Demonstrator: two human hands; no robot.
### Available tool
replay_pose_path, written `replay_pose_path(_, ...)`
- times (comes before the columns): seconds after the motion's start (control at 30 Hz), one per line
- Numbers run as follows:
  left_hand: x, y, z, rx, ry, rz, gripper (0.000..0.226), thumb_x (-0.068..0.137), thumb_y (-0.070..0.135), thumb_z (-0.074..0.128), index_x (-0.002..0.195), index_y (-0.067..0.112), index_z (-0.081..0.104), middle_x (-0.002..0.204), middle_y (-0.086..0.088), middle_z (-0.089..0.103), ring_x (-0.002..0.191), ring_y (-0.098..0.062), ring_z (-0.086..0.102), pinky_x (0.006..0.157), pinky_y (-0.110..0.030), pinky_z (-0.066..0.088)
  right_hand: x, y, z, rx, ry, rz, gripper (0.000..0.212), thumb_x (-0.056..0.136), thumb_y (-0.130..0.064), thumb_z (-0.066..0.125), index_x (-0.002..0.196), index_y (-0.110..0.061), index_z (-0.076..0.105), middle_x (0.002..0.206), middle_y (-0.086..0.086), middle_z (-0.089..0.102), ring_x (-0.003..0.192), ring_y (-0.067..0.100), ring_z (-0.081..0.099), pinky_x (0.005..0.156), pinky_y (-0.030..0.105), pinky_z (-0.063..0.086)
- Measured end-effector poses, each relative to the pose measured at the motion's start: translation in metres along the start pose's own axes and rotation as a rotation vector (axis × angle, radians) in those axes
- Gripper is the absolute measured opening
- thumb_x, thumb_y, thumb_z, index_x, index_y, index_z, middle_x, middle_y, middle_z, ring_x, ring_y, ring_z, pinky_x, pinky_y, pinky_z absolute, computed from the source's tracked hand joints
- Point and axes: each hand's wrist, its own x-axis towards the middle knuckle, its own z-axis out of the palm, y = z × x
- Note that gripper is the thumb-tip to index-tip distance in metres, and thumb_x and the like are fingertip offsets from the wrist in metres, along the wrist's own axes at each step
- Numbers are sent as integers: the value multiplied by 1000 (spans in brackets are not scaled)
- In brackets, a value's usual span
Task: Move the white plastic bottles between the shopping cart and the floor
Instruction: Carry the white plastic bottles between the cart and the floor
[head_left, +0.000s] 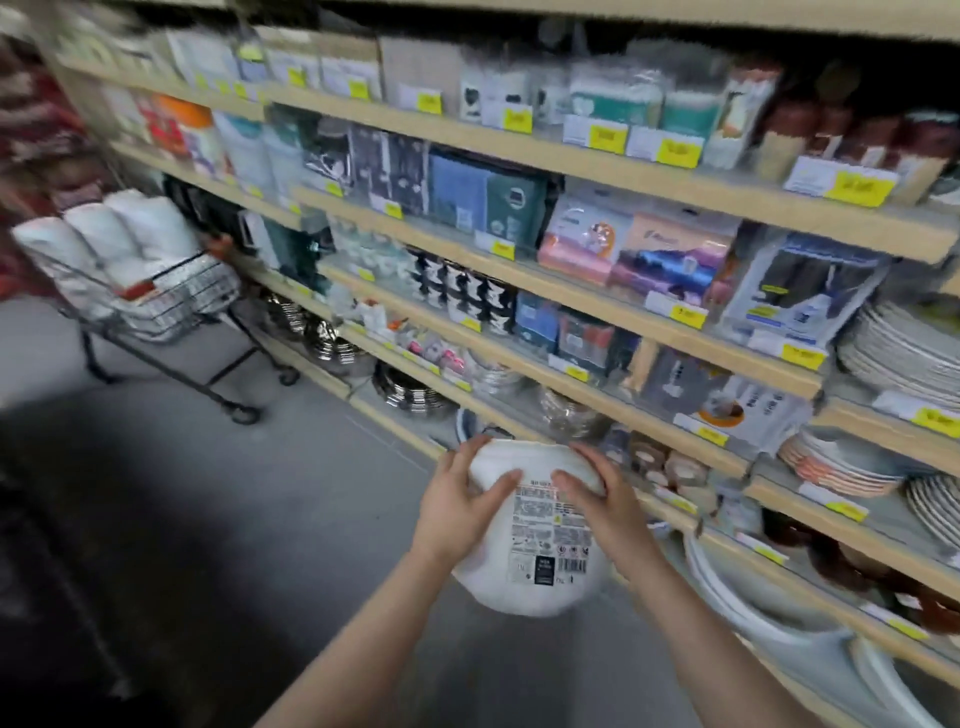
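Both hands, left hand (457, 506) and right hand (602, 501), hold a white bottle (535, 535) above the floor (249, 493), fingers (496, 491) spread on its sides. More bottles (114, 234) lie in the cart (171, 306), well apart.

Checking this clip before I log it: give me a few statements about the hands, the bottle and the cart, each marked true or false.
1. Both hands hold one white bottle. True: the left hand and the right hand grip its sides.
2. The bottle's printed label faces the camera. True.
3. The shopping cart is empty. False: white bottles in the cart fill its basket.
4. The held bottle rests on the floor. False: it is held up in the air above it.
5. The cart stands right of the hands. False: it stands far to the left, beside the shelves.
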Motion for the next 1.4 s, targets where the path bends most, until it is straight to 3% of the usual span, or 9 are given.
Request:
replay_pose_path(0.13, 17, -45, -94, 17, 70, -34, 56, 80, 55, 64, 129, 34, 47, 118, 5, 49, 106, -8, 52, 91, -23, 40, 24, -33, 103, 1, -97, -23, 53, 66, -50, 71, 115, -37, 57, 113, -10, 62, 99, 5, 60, 84, 23, 48)
replay_pose_path(0.23, 35, -66, -159, 39, 128, -51, 52, 82, 49, 65, 129, 35, 48, 113, 4, 49, 99, -10, 53, 88, -23, 39, 42, -57, 169, 13, -152, -30, 62, 59, -63, 68, 116, -43, 55, 120, -8, 60, 108, 11, 59, 95, 34, 48)
replay_pose_path(0.33, 53, -83, -215, 54, 172, -55, 50, 83, 51, 64, 128, 37, 48, 111, 4, 50, 98, -10, 53, 88, -25, 40, 60, -82, 225, 2, -203, -74, 56, 67, -58, 68, 119, -40, 55, 120, -9, 60, 108, 8, 58, 95, 34, 48)
replay_pose_path(0.47, 82, -108, -270, 60, 260, -84, 49, 82, 51, 63, 127, 36, 49, 111, 3, 52, 97, -9, 54, 86, -25, 39, 92, -114, 288, -30, -250, -118, 43, 83, -41, 67, 123, -34, 53, 108, -20, 57, 97, -6, 54, 78, 13, 45)
replay_pose_path(0.6, 116, -133, -310, 41, 332, -117, 58, 71, 66, 56, 124, 42, 49, 112, 9, 52, 95, 2, 53, 86, -26, 41, 136, -132, 349, -83, -233, -141, 64, 63, -67, 58, 118, -33, 58, 110, -12, 61, 101, 9, 58, 83, 26, 47)
replay_pose_path(0.73, 170, -160, -346, 47, 423, -163, 46, 76, 60, 57, 119, 45, 49, 113, 9, 52, 97, -8, 55, 89, -31, 42, 196, -143, 407, -89, -280, -151, 73, 58, -74, 58, 120, -36, 56, 116, -8, 62, 105, 12, 59, 95, 41, 48)
replay_pose_path(0.97, 277, -194, -417, 50, 565, -196, 53, 74, 63, 52, 123, 42, 49, 115, 7, 52, 97, -6, 55, 89, -30, 45, 317, -189, 502, -144, -397, -242, 49, 75, -57, 63, 118, -36, 57, 113, -13, 59, 106, 11, 56, 90, 32, 44)
replay_pose_path(1.1, 320, -214, -464, 52, 625, -224, 47, 77, 57, 55, 121, 42, 50, 113, 10, 51, 93, 4, 53, 86, -25, 42, 368, -210, 564, -145, -482, -270, 54, 71, -60, 59, 118, -34, 57, 114, -10, 61, 104, 12, 57, 91, 35, 46)
replay_pose_path(1.4, 411, -299, -593, 79, 663, -285, 53, 75, 62, 54, 124, 44, 47, 116, 10, 50, 98, -9, 57, 93, -35, 46, 454, -242, 726, -121, -539, -230, 55, 71, -63, 64, 119, -37, 57, 111, -9, 63, 102, 12, 61, 90, 36, 50)
